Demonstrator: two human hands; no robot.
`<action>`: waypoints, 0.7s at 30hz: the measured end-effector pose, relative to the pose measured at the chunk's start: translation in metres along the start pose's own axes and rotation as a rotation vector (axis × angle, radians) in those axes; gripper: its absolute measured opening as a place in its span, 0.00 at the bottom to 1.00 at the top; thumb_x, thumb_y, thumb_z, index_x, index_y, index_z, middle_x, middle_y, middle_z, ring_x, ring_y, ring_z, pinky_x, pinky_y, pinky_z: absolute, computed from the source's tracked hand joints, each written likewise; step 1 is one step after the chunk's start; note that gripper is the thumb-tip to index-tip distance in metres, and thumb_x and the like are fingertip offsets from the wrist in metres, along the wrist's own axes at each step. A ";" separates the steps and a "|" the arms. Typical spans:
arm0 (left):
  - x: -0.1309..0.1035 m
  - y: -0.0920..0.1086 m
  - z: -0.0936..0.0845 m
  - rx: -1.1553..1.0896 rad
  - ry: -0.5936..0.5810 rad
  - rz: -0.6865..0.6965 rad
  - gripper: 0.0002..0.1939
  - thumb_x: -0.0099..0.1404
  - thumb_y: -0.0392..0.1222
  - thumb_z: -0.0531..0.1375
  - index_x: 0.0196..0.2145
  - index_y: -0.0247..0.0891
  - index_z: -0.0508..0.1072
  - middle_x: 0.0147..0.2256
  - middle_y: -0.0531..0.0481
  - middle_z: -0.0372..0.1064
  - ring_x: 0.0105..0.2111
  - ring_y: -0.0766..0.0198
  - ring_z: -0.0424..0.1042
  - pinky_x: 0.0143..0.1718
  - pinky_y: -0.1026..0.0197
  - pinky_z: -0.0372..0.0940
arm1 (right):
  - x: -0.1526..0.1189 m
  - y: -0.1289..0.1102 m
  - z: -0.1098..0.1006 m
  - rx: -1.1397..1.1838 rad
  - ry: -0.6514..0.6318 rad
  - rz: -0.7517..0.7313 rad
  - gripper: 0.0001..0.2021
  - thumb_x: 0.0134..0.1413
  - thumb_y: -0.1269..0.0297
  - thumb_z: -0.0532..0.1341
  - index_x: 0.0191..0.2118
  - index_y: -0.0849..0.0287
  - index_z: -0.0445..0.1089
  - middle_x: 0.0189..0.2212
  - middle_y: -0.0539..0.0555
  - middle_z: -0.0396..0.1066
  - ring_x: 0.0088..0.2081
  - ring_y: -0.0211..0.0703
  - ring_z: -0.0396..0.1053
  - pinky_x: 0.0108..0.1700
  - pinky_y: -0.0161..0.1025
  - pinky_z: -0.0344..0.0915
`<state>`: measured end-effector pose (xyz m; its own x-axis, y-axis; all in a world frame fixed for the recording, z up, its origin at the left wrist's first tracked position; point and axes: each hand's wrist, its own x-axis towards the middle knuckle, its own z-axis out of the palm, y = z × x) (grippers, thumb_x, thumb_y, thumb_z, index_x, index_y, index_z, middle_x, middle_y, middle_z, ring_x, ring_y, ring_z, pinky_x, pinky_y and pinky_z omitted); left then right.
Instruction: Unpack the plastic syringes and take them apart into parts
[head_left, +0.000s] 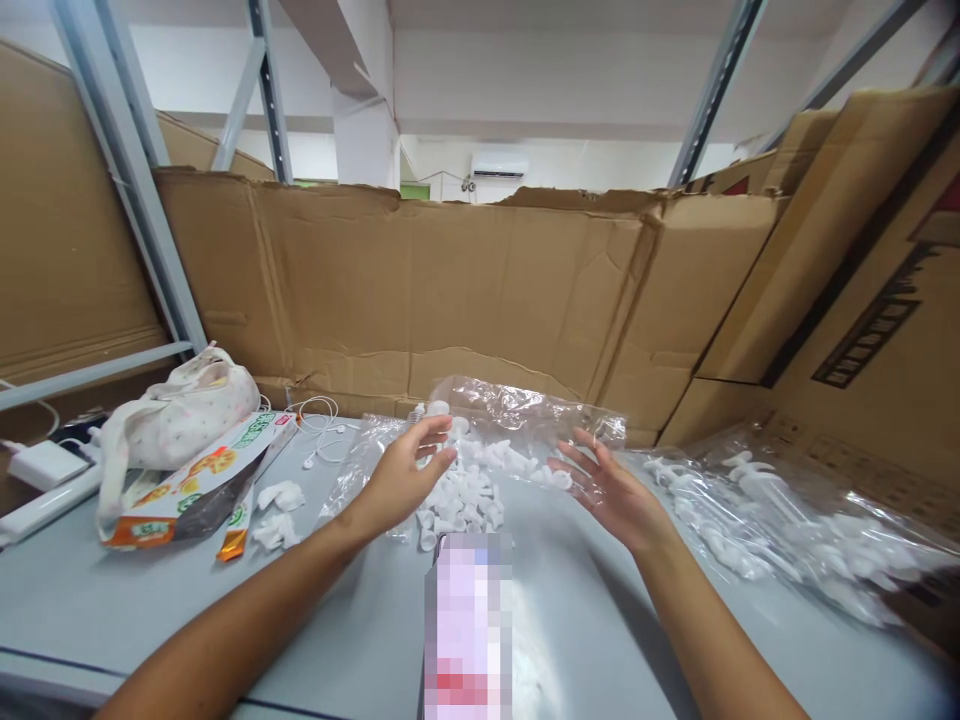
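Note:
Both hands are raised over a grey table, one on each side of a pile of small white plastic parts (461,500). My left hand (405,470) has its fingers apart, next to the pile's left edge, with nothing visible in them. With its fingers spread, my right hand (611,490) is at the right end of a clear plastic bag (525,405); I cannot tell whether it touches the film. More white parts lie in or under that bag, behind the pile. Nearest to me, a phone (469,630) with a blurred-out screen lies in front of the pile.
Clear bags of white plastic pieces (750,510) lie at the right. On the left are a white cloth bag (184,405), an opened snack box (202,480), crumpled tissues (277,515), white earphones (322,435) and a charger (49,465). Cardboard walls (465,290) enclose the back and sides.

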<state>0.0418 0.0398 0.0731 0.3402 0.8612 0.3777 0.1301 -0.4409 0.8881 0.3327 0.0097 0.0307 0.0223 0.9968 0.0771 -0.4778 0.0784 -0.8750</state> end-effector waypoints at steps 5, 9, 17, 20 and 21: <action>0.029 -0.017 0.000 -0.306 -0.062 -0.243 0.29 0.54 0.46 0.64 0.51 0.34 0.64 0.49 0.38 0.66 0.50 0.53 0.65 0.52 0.52 0.57 | -0.001 0.003 0.002 -0.068 -0.053 0.001 0.15 0.54 0.53 0.59 0.47 0.46 0.69 0.44 0.50 0.74 0.45 0.46 0.71 0.41 0.39 0.67; 0.038 -0.037 -0.009 -0.393 -0.067 -0.299 0.19 0.52 0.47 0.65 0.39 0.35 0.71 0.44 0.41 0.69 0.50 0.52 0.64 0.52 0.51 0.54 | -0.001 0.004 0.001 -0.106 -0.073 0.008 0.17 0.54 0.53 0.59 0.49 0.49 0.68 0.45 0.53 0.73 0.46 0.49 0.70 0.44 0.44 0.66; 0.023 -0.042 -0.014 -0.503 -0.372 -0.328 0.10 0.53 0.41 0.66 0.27 0.36 0.69 0.52 0.40 0.63 0.53 0.52 0.63 0.55 0.48 0.54 | -0.001 0.006 0.002 -0.130 -0.132 0.013 0.20 0.52 0.47 0.57 0.49 0.46 0.68 0.49 0.54 0.71 0.49 0.52 0.68 0.50 0.50 0.61; 0.020 -0.044 -0.011 -0.647 -0.349 -0.339 0.09 0.57 0.41 0.63 0.28 0.36 0.66 0.55 0.40 0.59 0.54 0.51 0.61 0.54 0.45 0.55 | -0.003 0.005 0.007 -0.065 -0.195 -0.078 0.30 0.46 0.35 0.53 0.51 0.45 0.67 0.56 0.53 0.63 0.58 0.54 0.57 0.56 0.52 0.56; 0.020 -0.044 -0.010 -0.709 -0.339 -0.344 0.10 0.58 0.41 0.63 0.27 0.36 0.65 0.56 0.40 0.59 0.54 0.51 0.61 0.55 0.45 0.55 | -0.004 0.005 0.009 -0.053 -0.221 -0.098 0.33 0.44 0.33 0.52 0.52 0.45 0.66 0.58 0.53 0.60 0.60 0.55 0.53 0.57 0.53 0.55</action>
<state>0.0338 0.0787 0.0437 0.6634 0.7459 0.0591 -0.2974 0.1903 0.9356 0.3218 0.0062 0.0304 -0.1294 0.9567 0.2606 -0.4364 0.1810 -0.8814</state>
